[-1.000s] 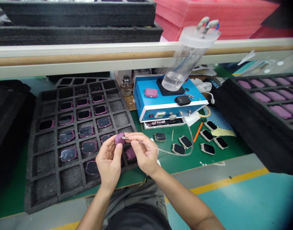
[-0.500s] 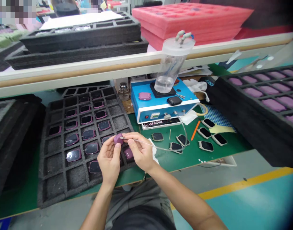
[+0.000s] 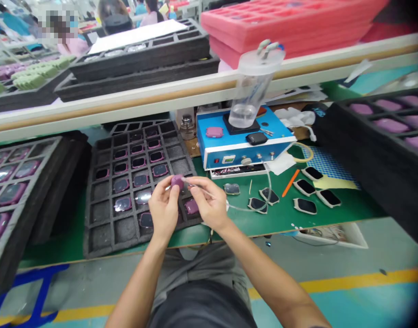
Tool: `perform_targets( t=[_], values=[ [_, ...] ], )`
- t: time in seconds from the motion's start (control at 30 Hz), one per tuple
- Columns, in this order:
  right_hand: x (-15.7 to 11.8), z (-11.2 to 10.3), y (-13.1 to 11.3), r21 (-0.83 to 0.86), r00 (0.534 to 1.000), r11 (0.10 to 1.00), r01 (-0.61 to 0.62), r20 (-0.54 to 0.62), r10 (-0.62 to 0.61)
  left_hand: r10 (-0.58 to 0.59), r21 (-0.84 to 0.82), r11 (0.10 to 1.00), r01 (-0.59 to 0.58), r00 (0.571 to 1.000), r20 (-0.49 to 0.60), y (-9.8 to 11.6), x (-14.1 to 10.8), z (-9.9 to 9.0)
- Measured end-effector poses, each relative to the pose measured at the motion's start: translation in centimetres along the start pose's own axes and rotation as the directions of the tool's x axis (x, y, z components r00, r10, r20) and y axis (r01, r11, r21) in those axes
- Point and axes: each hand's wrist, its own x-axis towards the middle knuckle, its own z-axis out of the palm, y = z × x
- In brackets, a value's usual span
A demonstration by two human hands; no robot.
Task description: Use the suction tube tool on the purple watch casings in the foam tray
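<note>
Left hand (image 3: 164,209): fingers curled and nearly closed, pinching a small rounded purple casing (image 3: 177,181) at the fingertips. Right hand (image 3: 209,202): thumb and forefinger closed on a thin clear plastic tube (image 3: 245,210) ending in a slim metal nozzle (image 3: 191,183), its tip at the casing. Beneath both hands: a dark grey foam tray (image 3: 93,237) of square cells holding purple-framed pieces. Right of the right hand: black-faced, silver-rimmed watch bodies (image 3: 304,206) on a green bench mat (image 3: 284,228).
</note>
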Motion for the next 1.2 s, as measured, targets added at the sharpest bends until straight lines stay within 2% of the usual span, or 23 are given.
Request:
perform_targets(
  t=[0.07, 0.13, 0.17, 0.23, 0.3, 0.37, 0.4, 0.47, 0.53, 0.63, 0.7, 0.8, 0.87, 0.93, 0.97, 1.03, 1.1, 1.13, 1.2],
  values=[
    [0.5, -1.1, -0.7, -0.098, 1.000, 0.995, -0.020, -0.016, 0.018, 0.101, 0.188, 0.976, -0.107, 0.994, 0.043, 0.6, 1.8, 0.4],
    [1.3, -2.3, -1.2, -0.279, 0.998, 0.959, -0.051, 0.006, 0.055, 0.176, 0.417, 0.883, -0.215, 0.976, 0.131, 0.6, 4.2, 1.2],
    [1.9, -2.8, -1.4, -0.398, 0.995, 0.915, -0.067, 0.040, 0.090, 0.169, 0.514, 0.824, -0.240, 0.969, 0.181, 0.4, 5.4, 1.7],
    [2.9, -3.3, -1.8, -0.649, 0.968, 0.758, -0.060, 0.146, 0.202, 0.090, 0.631, 0.737, -0.244, 0.960, 0.266, -0.3, 7.6, 2.7],
    [3.8, -3.2, -2.1, -0.836, 0.914, 0.549, 0.012, 0.231, 0.333, 0.043, 0.659, 0.713, -0.237, 0.954, 0.298, -0.6, 8.6, 3.2],
    [4.3, -2.4, -2.5, -0.921, 0.864, 0.378, 0.091, 0.262, 0.431, 0.100, 0.660, 0.698, -0.278, 0.950, 0.295, -0.3, 8.1, 2.8],
    [4.5, -1.9, -2.7, -0.938, 0.847, 0.325, 0.117, 0.265, 0.460, 0.152, 0.669, 0.674, -0.313, 0.945, 0.290, 0.0, 7.2, 2.2],
    [4.9, -1.1, -2.8, -0.952, 0.831, 0.274, 0.138, 0.262, 0.491, 0.243, 0.706, 0.597, -0.381, 0.924, 0.294, 0.8, 4.5, 0.8],
    [5.3, -0.7, -2.7, -0.955, 0.824, 0.268, 0.127, 0.252, 0.508, 0.229, 0.735, 0.529, -0.424, 0.906, 0.357, 1.4, 1.3, -0.5],
    [5.6, -1.1, -2.4, -0.942, 0.826, 0.329, 0.061, 0.233, 0.514, 0.071, 0.726, 0.475, -0.498, 0.844, 0.532, 1.5, -2.5, -1.1],
    [5.5, -1.5, -2.4, -0.928, 0.843, 0.370, 0.027, 0.221, 0.491, -0.023, 0.740, 0.421, -0.525, 0.809, 0.587, 1.2, -3.7, -0.6],
    [5.1, -1.6, -2.5, -0.940, 0.853, 0.336, 0.055, 0.220, 0.474, -0.072, 0.765, 0.385, -0.516, 0.810, 0.582, 1.1, -4.0, 0.3],
    [5.1, -1.2, -2.6, -0.953, 0.835, 0.285, 0.104, 0.240, 0.495, -0.057, 0.755, 0.442, -0.485, 0.824, 0.563, 1.1, -3.9, 0.3],
    [5.4, -0.8, -2.7, -0.955, 0.812, 0.259, 0.144, 0.263, 0.521, -0.017, 0.711, 0.561, -0.424, 0.853, 0.522, 1.0, -3.9, -0.1],
    [5.6, -0.7, -2.7, -0.954, 0.805, 0.259, 0.153, 0.272, 0.527, 0.013, 0.674, 0.640, -0.369, 0.882, 0.471, 0.8, -3.9, -0.5],
    [5.8, -0.8, -2.6, -0.944, 0.805, 0.296, 0.147, 0.288, 0.518, 0.048, 0.520, 0.830, -0.203, 0.954, 0.297, 0.2, -3.8, -1.1],
    [5.6, -1.2, -2.3, -0.912, 0.840, 0.401, 0.088, 0.284, 0.462, -0.032, 0.220, 0.976, 0.007, 0.993, 0.110, -0.5, -3.4, -1.4],
    [5.3, -1.4, -2.1, -0.872, 0.872, 0.487, 0.034, 0.265, 0.412, -0.107, 0.044, 0.994, 0.104, 0.992, 0.062, -0.9, -3.1, -1.5],
    [4.5, -1.6, -1.8, -0.712, 0.934, 0.696, -0.094, 0.179, 0.309, -0.230, -0.234, 0.943, 0.238, 0.971, 0.060, -1.5, -2.5, -1.4]
  ],
)
